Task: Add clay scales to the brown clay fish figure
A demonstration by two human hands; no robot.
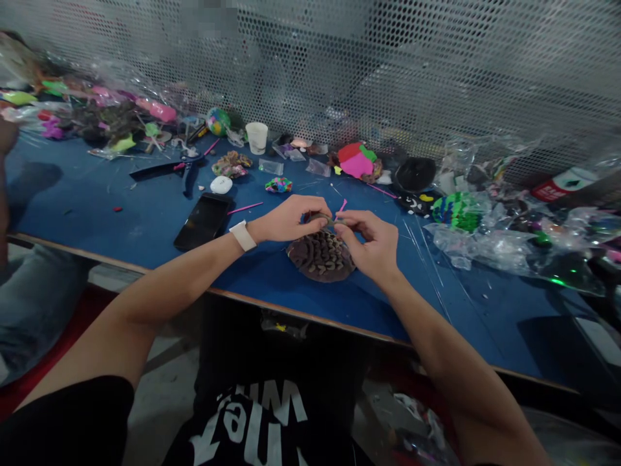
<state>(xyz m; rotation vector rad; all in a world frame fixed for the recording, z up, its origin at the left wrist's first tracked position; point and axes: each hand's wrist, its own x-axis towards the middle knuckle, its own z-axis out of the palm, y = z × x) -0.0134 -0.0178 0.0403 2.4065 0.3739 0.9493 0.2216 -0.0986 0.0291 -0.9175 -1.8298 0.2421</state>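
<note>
A round, dark brown clay piece (pixel 321 259) lies on the blue table, its top covered in curled, wavy ridges. Just above its far edge, my left hand (pixel 298 219) is closed in a pinch on a thin brownish strip of clay. My right hand (pixel 372 243) meets it from the other side, thumb and forefinger pinched at the strip's end. A small purple plastic tool (pixel 342 205) shows right behind the right fingertips; whether they touch it I cannot tell.
Left of my hands lie a black phone (pixel 204 220), a white oval case (pixel 221 185) and dark-handled pliers (pixel 187 169). A paper cup (pixel 257 138) stands at the back. Plastic bags (pixel 499 243) and coloured clay crowd the right. Another person's hand (pixel 6 136) is at the far left.
</note>
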